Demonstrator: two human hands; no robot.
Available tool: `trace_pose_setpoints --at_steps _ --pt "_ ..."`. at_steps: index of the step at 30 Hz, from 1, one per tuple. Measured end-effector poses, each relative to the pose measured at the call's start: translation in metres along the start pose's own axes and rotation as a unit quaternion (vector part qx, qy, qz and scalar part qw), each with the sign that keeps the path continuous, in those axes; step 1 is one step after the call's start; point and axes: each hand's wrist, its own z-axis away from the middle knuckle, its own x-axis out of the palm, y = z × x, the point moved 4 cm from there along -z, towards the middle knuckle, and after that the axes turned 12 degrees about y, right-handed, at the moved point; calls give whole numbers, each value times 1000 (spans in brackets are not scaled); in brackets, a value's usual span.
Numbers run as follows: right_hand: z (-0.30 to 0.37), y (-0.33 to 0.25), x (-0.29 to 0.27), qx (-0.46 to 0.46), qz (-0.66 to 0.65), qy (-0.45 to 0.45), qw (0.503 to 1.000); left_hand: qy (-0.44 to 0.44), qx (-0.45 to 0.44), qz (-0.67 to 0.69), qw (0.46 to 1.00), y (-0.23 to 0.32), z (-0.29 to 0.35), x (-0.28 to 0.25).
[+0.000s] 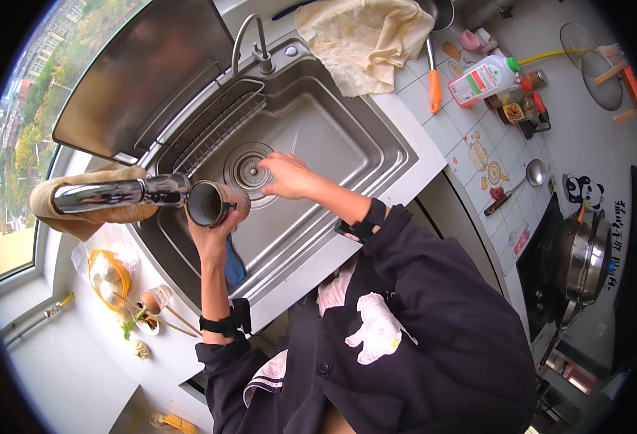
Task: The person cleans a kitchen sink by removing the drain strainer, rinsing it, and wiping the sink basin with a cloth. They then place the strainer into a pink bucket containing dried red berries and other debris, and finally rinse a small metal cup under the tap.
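Note:
My left hand (213, 235) is wrapped round a mug (207, 203) with a dark inside. It holds the mug over the left part of the steel sink (325, 134), close by the end of the chrome faucet (126, 194). Reaching over the basin, my right hand (289, 176) has its fingers apart and nothing in them. Its fingertips are nearest to the round drain strainer (252, 171). Below the mug, a blue cloth-like item (234, 264) lies in the sink, partly hidden by my left forearm.
A wire rack (221, 130) lines the sink's far side, under a raised metal lid (145, 72). A thin curved tap (248, 40) and a cream cloth (365, 40) are at the back. Left stands a yellow basket (109, 278) with eggs; right, a bottle (483, 81) and a pot (586, 260).

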Motion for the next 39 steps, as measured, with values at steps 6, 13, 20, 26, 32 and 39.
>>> trace_pose_setpoints --at_steps 6,13,20,26,32,39 --pt "4 18 -23 61 -116 75 989 -38 12 -10 999 6 -3 14" --pt "0 20 -54 103 -94 129 982 -57 39 -29 997 10 -7 38" --pt "-10 23 -58 132 -58 66 987 -38 71 -26 996 17 -3 48" --pt "-20 32 -55 52 -95 12 994 -7 67 -32 997 16 -2 51" --pt "-89 58 -117 5 -20 133 991 26 53 -17 998 17 1 51" --pt "-274 115 -208 5 191 290 938 89 50 -34 994 16 9 43"
